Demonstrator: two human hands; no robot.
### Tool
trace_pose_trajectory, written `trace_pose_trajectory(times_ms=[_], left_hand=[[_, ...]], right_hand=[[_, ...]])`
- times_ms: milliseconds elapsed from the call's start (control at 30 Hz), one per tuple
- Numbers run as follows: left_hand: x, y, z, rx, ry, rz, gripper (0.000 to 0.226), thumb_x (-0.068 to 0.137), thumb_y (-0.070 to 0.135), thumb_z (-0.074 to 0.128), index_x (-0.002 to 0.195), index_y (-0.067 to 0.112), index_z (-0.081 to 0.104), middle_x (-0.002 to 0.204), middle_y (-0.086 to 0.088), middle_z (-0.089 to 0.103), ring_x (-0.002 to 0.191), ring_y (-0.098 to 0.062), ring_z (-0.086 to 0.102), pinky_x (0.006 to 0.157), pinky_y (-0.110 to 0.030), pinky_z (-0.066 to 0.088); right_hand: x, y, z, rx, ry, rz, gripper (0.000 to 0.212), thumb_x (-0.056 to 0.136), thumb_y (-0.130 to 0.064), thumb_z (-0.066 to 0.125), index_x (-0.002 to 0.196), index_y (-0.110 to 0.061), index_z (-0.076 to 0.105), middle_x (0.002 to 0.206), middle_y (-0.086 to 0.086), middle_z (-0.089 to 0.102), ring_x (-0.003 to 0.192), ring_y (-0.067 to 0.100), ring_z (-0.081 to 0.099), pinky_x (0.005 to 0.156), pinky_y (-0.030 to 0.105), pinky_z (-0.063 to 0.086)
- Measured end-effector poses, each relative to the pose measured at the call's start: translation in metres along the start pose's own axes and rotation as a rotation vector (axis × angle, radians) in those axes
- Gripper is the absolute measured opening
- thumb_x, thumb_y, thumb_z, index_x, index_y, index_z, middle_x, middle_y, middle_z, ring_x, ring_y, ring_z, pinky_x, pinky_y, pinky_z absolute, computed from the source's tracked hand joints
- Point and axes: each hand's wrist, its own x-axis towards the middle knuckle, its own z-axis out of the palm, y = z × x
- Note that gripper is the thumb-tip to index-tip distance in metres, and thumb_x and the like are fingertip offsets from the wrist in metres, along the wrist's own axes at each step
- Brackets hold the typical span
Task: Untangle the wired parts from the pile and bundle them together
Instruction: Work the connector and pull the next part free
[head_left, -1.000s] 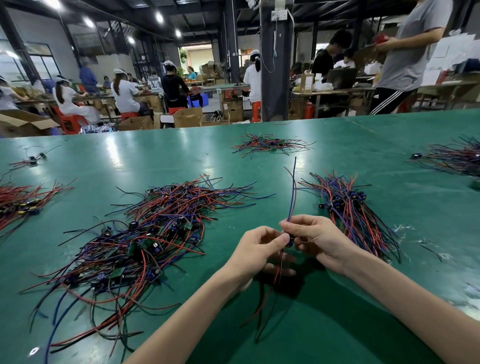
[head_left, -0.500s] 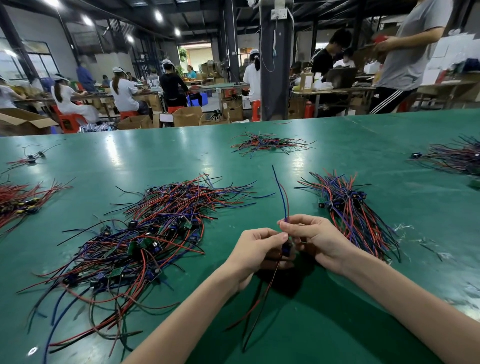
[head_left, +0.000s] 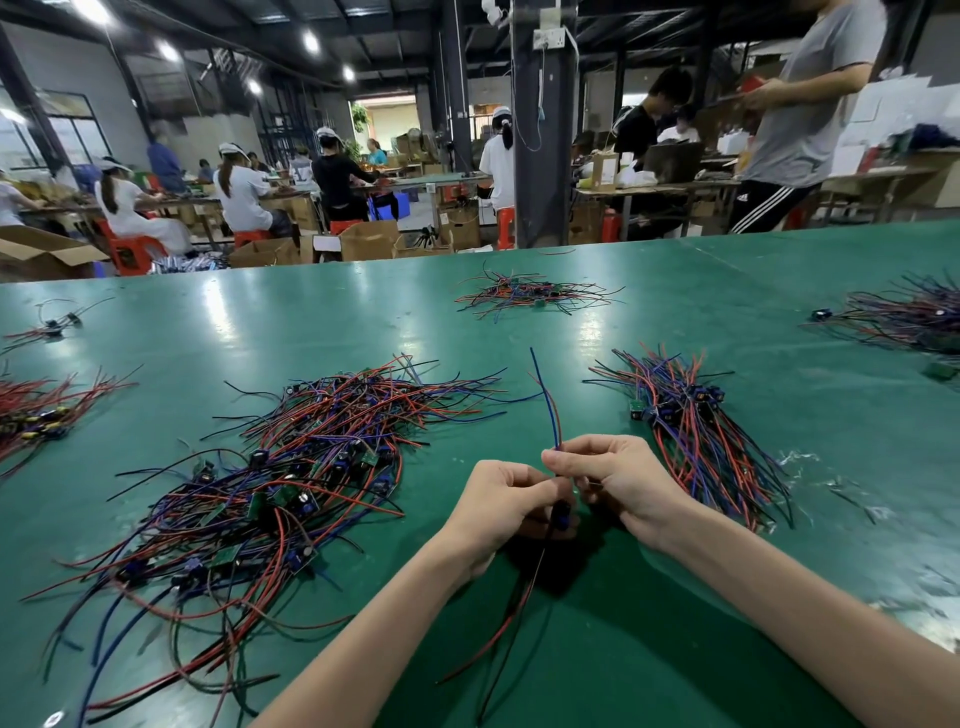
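Two bare hands meet above the green table (head_left: 675, 649), sharing one wired part (head_left: 562, 517): the left hand (head_left: 501, 501) pinches it at the small dark component, the right hand (head_left: 615, 475) grips its blue and red leads, which rise past the fingers (other leads trail down toward the camera). Left of the hands sprawls the tangled pile (head_left: 270, 483) of red, blue and black wires; to their right lies a straighter, aligned bundle (head_left: 696, 431).

Two hands at a green table (head_left: 675, 649), working one wired part.

Left hand (head_left: 498, 501) and right hand (head_left: 618, 478) pinch the wired part (head_left: 562, 514) (blue wire up, red and black down) between the tangled pile (head_left: 291, 467) and the straightened bundle (head_left: 701, 431).
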Motion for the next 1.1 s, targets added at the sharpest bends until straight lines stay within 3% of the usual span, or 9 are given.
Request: trace_pose_trajectory(times_ms=[67,167,333,467,633,733,1000,1100], left_hand=[[0.0,0.001,-0.001,0.011,-0.007,-0.004,0.02,0.088,0.006,0.063,0.071,-0.003,0.061,0.055,-0.008,0.062,0.048,-0.014,0.063,0.048,-0.022,0.051],[0.0,0.002,-0.002,0.059,-0.04,-0.018,0.019,0.086,0.009,0.066,0.068,0.003,0.063,0.065,-0.015,0.06,0.054,-0.02,0.06,0.058,-0.027,0.052],[-0.006,0.002,0.002,-0.095,-0.213,-0.064,0.015,0.086,0.001,0.062,0.073,-0.006,0.061,0.068,-0.018,0.067,0.055,-0.024,0.066,0.055,-0.029,0.055],[-0.008,0.004,0.003,-0.087,-0.242,-0.047,0.015,0.087,-0.001,0.06,0.073,-0.007,0.061,0.07,-0.018,0.068,0.057,-0.023,0.066,0.056,-0.028,0.055],[-0.007,0.006,0.003,-0.071,-0.215,-0.056,0.015,0.086,-0.001,0.061,0.073,-0.007,0.061,0.069,-0.019,0.068,0.056,-0.024,0.066,0.056,-0.03,0.056],[-0.008,0.007,0.003,-0.064,-0.216,-0.059,0.013,0.086,0.0,0.061,0.075,-0.007,0.06,0.069,-0.019,0.068,0.056,-0.024,0.067,0.057,-0.03,0.056],[-0.009,0.006,0.001,-0.099,-0.228,-0.047,0.013,0.086,-0.001,0.062,0.075,-0.007,0.06,0.07,-0.02,0.068,0.058,-0.026,0.066,0.058,-0.031,0.057],[-0.01,0.005,0.002,-0.082,-0.204,0.0,0.014,0.084,0.001,0.065,0.071,-0.005,0.063,0.077,-0.012,0.068,0.059,-0.022,0.065,0.059,-0.031,0.057]], right_hand=[[0.002,0.001,0.0,-0.008,0.023,-0.015,0.014,0.067,-0.004,0.08,0.067,-0.006,0.066,0.053,0.005,0.053,0.043,0.011,0.037,0.044,0.02,0.03],[0.009,-0.002,-0.004,-0.023,0.107,-0.074,0.016,0.065,-0.003,0.082,0.062,-0.007,0.066,0.045,-0.002,0.055,0.037,0.006,0.037,0.039,0.017,0.031],[0.021,-0.008,-0.022,-0.089,0.281,-0.163,0.022,0.065,-0.001,0.083,0.057,-0.01,0.064,0.044,-0.004,0.056,0.034,0.004,0.036,0.037,0.014,0.032],[0.027,-0.011,-0.033,-0.156,0.365,-0.244,0.02,0.063,-0.005,0.085,0.058,-0.011,0.067,0.047,-0.006,0.058,0.037,0.001,0.04,0.042,0.013,0.036],[0.027,-0.007,-0.032,-0.421,0.433,-0.43,0.022,0.067,-0.013,0.085,0.058,-0.022,0.067,0.054,-0.009,0.063,0.045,-0.003,0.049,0.053,0.011,0.043],[0.028,-0.006,-0.033,-0.484,0.463,-0.512,0.015,0.071,-0.013,0.083,0.065,-0.017,0.069,0.059,-0.007,0.064,0.051,0.002,0.052,0.054,0.007,0.042],[0.024,-0.006,-0.031,-0.688,0.47,-0.744,0.012,0.077,-0.011,0.077,0.07,-0.012,0.067,0.058,-0.007,0.057,0.052,0.006,0.047,0.054,0.016,0.04],[0.026,-0.006,-0.035,-0.65,0.492,-0.661,0.016,0.078,-0.016,0.077,0.068,-0.011,0.066,0.057,-0.006,0.058,0.05,0.013,0.053,0.059,0.025,0.045]])
